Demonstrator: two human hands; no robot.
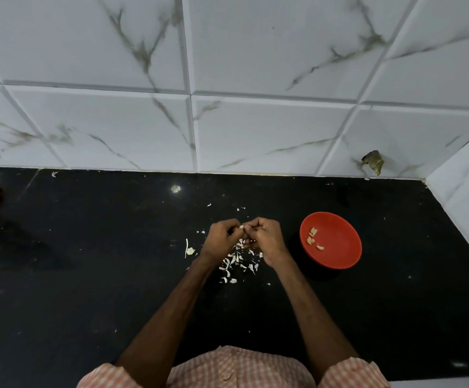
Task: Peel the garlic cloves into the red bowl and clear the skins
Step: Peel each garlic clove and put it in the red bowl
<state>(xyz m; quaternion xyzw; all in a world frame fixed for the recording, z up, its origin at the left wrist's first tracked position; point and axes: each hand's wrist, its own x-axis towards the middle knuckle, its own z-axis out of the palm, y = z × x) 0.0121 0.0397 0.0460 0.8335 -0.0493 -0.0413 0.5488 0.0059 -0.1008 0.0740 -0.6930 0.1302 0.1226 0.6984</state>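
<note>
Above scattered skins (237,261) left of the red bowl (337,256), left hand (222,238) and right hand (264,236) pinch one garlic clove (242,227).

No text, label, brand, number or sign can be read anywhere here, from twelve o'clock round to six o'clock.

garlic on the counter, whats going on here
A person is peeling a garlic clove, pinched between the left hand and right hand above the black countertop. A few peeled cloves already lie in the red bowl to the right. Loose garlic skins are scattered on the counter beneath the hands, not yet cleared.
</note>
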